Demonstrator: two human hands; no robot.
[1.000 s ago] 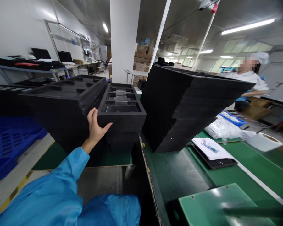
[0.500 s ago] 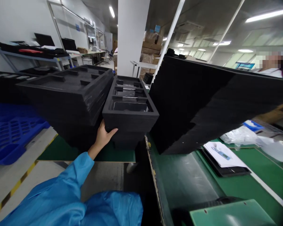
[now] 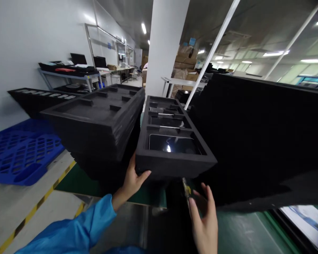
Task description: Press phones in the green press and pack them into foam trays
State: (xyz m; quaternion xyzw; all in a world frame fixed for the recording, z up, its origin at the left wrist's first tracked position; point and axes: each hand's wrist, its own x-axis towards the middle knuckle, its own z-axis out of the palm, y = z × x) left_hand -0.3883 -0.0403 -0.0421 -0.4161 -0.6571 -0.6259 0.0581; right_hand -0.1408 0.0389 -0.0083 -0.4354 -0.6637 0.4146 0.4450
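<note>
My left hand (image 3: 132, 181) grips the left front corner of a black foam tray (image 3: 172, 168), its thumb pressed against the front wall. The tray has a row of divided pockets. A dark, glossy flat panel (image 3: 172, 144) lies in the nearest pocket and reflects a light, with similar panels behind it. Below the tray's right front corner is my right hand (image 3: 205, 217), apart from the foam, fingers spread and curved, holding nothing.
A stack of black foam trays (image 3: 87, 135) stands close on the left. A taller black stack (image 3: 257, 148) rises on the right, over a green work surface (image 3: 241, 227). A blue plastic pallet (image 3: 46, 150) lies on the floor at left. Behind stands a white pillar (image 3: 168, 49).
The foam tray appears nearer and larger, with my left hand still on its corner. My right hand has come into view at lower right. The whole view has shifted.
</note>
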